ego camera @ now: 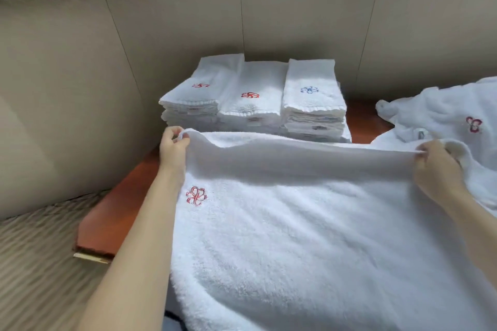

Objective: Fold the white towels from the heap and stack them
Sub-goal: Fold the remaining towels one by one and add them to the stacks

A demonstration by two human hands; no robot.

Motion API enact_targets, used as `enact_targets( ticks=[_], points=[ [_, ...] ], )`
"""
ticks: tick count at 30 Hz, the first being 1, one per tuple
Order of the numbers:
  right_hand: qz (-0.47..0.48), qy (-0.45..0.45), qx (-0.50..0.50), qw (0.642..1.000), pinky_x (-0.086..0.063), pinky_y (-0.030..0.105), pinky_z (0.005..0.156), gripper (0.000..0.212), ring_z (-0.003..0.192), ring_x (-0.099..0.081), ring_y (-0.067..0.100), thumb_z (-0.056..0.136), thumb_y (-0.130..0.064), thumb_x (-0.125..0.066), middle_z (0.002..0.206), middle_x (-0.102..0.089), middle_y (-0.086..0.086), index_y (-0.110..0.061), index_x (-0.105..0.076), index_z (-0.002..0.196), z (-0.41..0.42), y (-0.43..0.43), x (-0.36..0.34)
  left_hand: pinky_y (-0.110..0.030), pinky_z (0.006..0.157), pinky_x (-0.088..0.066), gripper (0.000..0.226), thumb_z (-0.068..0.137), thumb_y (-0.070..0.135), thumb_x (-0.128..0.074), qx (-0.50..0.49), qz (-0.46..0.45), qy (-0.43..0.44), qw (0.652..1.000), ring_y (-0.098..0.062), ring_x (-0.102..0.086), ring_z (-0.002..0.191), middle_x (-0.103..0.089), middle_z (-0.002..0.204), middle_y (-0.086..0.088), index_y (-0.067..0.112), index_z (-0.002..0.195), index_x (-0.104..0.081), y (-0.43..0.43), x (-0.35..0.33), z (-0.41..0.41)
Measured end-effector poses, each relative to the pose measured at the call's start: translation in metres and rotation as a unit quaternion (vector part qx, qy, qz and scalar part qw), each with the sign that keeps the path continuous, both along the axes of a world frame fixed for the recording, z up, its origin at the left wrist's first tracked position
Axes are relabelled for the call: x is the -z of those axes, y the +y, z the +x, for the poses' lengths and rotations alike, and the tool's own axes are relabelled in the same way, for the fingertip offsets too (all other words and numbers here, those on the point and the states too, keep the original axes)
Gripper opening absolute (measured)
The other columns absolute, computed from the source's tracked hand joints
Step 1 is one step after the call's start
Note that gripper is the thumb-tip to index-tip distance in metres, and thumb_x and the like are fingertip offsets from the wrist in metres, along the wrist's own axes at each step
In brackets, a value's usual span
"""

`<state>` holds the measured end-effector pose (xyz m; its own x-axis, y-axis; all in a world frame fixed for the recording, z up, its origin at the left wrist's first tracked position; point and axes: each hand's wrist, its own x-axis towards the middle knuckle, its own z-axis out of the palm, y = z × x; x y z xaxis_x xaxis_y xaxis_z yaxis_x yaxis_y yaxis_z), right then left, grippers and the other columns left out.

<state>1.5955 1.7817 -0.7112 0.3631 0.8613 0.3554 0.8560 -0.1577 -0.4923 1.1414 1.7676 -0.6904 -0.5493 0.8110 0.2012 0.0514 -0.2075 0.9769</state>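
A large white towel (pixel 295 223) with a red embroidered emblem spreads over the reddish-brown table (pixel 113 223) in front of me. My left hand (pixel 173 148) pinches its far left corner and my right hand (pixel 437 166) pinches its far right corner. The far edge is lifted and stretched taut between them. Behind it stand three stacks of folded white towels (pixel 252 99), two topped with red emblems and one with a blue emblem. A heap of unfolded white towels (pixel 443 115) lies at the right.
A beige panelled wall (pixel 188 35) rises directly behind the stacks and along the left. The table's left end shows bare wood. A striped carpet floor (pixel 35 263) lies beyond the table's left edge.
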Motion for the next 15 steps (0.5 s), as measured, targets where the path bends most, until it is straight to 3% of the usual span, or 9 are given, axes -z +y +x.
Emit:
enact_targets(
  ticks=[5, 9, 12, 15],
  points=[
    [-0.088, -0.030, 0.018, 0.995, -0.034, 0.056, 0.101, 0.024, 0.121, -0.043, 0.041, 0.091, -0.013, -0.043, 0.125, -0.049, 0.025, -0.007, -0.058, 0.110, 0.006, -0.021, 0.021, -0.026, 0.061, -0.031, 0.036, 0.076, -0.020, -0.034, 0.020, -0.049, -0.040, 0.998, -0.015, -0.039, 0.062, -0.048, 0.053, 0.003, 0.009, 0.060, -0.049, -0.023, 0.002, -0.019],
    [-0.034, -0.028, 0.050, 0.998, -0.029, 0.063, 0.102, 0.025, 0.118, -0.045, 0.045, 0.096, -0.026, -0.044, 0.120, -0.055, 0.027, -0.007, -0.058, 0.102, 0.010, -0.027, 0.014, -0.030, 0.071, -0.037, 0.048, 0.078, -0.017, -0.035, 0.031, -0.085, 0.009, 0.996, -0.023, -0.044, 0.072, -0.048, 0.070, -0.011, 0.013, 0.048, -0.058, -0.041, 0.012, -0.034],
    [0.008, -0.011, 0.051, 0.999, -0.030, 0.063, 0.101, 0.032, 0.113, -0.047, 0.044, 0.098, -0.035, -0.044, 0.112, -0.059, 0.026, -0.009, -0.058, 0.089, 0.011, -0.034, 0.003, -0.031, 0.073, -0.043, 0.033, 0.079, -0.012, -0.048, 0.012, -0.100, 0.108, 0.989, -0.024, -0.053, 0.079, -0.061, 0.074, -0.010, 0.011, 0.064, -0.065, -0.051, 0.017, -0.039],
    [0.015, 0.018, 0.022, 0.999, -0.038, 0.051, 0.092, 0.043, 0.104, -0.053, 0.045, 0.100, -0.036, -0.038, 0.105, -0.061, 0.030, -0.003, -0.062, 0.086, 0.006, -0.042, -0.005, -0.039, 0.089, -0.051, 0.015, 0.087, 0.006, -0.058, -0.001, -0.143, 0.150, 0.978, -0.025, -0.064, 0.087, -0.067, 0.094, -0.008, 0.016, 0.093, -0.067, -0.055, 0.025, -0.037]
  ],
)
